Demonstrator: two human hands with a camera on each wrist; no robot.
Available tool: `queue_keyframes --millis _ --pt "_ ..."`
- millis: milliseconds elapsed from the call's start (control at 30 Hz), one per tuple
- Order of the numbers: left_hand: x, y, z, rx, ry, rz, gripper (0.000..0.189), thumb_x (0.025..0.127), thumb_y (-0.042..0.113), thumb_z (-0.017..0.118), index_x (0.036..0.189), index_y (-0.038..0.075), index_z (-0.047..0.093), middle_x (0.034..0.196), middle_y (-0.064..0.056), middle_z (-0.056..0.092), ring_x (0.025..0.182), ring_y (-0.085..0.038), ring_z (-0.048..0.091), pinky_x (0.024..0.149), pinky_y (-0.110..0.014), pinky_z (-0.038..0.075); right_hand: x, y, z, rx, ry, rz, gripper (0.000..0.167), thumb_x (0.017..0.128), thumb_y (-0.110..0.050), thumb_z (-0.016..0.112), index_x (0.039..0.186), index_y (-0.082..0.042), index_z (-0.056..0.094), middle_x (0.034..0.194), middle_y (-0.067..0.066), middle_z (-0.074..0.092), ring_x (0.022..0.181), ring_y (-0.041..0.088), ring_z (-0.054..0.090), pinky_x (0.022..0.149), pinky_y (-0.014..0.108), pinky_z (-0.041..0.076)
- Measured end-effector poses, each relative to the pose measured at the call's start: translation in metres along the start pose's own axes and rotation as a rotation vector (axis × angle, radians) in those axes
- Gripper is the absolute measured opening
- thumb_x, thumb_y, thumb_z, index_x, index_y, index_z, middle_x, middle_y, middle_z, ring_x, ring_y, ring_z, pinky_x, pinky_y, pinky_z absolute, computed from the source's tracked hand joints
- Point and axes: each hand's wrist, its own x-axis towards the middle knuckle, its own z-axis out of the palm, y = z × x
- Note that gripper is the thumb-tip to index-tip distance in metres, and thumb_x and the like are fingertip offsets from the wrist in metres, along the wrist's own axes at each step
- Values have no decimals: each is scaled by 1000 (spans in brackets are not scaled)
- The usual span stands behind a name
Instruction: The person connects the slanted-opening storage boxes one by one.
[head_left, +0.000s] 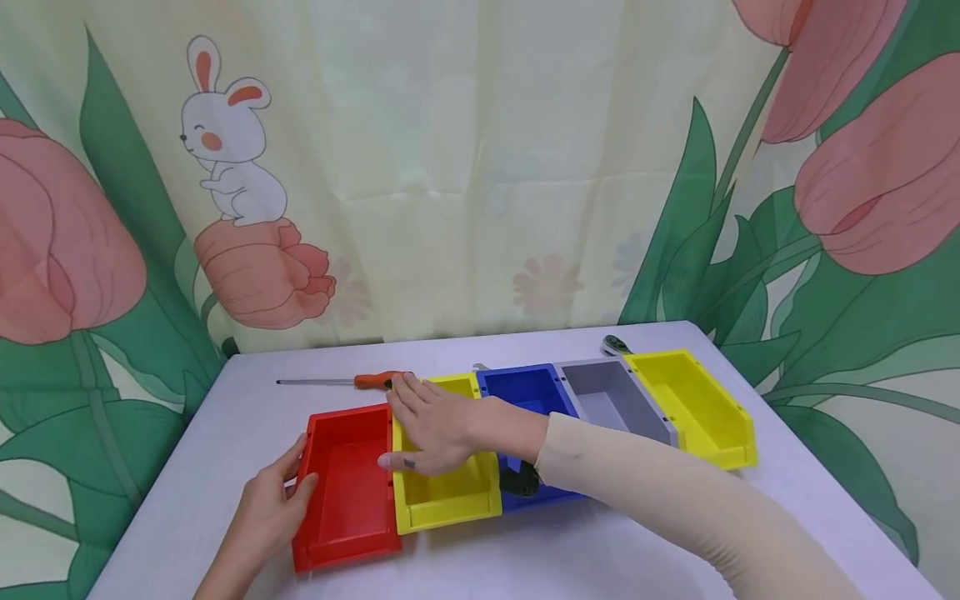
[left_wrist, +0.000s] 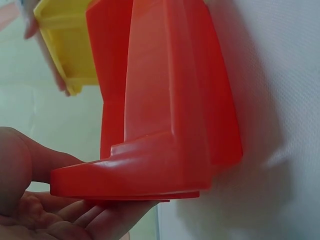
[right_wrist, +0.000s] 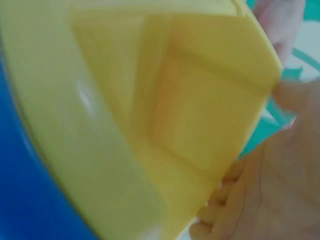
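Observation:
My left hand [head_left: 273, 508] grips the left wall of a red plastic bin [head_left: 352, 492], thumb over the rim and fingers along the outside. In the left wrist view, that red bin [left_wrist: 160, 100] shows its wall between thumb and fingers. My right hand [head_left: 442, 421] lies across a yellow bin [head_left: 450, 492] with straight fingers at its left rim, beside the red bin. The right wrist view is blurred; there the fingers touch the yellow bin's wall [right_wrist: 200, 110] edge. The red bin sits slightly nearer the front than the yellow one.
Right of these stand a blue bin [head_left: 525, 385] with a black object [head_left: 519, 479] inside, a grey bin [head_left: 611, 400] and another yellow bin [head_left: 697, 408]. Behind the row lie an orange-handled screwdriver [head_left: 371, 380] and a ratchet wrench [head_left: 615, 344]. A printed curtain [head_left: 480, 167] hangs behind the table.

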Motion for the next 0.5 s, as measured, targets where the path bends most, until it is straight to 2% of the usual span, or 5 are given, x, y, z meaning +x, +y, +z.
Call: queue_keyframes --millis 167,500 --pt "0 -1 1 2 -1 -2 83 101 11 67 169 6 19 162 -34 42 135 -55 57 90 -50 66 -2 8 -1 45 -26 -58 98 103 -72 39 172 -14 1 182 5 -8 169 26 -11 139 43 1" --pt "0 -1 -1 16 -17 -16 84 102 11 65 170 7 15 163 -34 38 139 -56 52 95 -53 64 -1 6 1 34 20 -49 98 102 -76 37 172 -16 5 182 4 -1 170 26 -2 140 44 6"
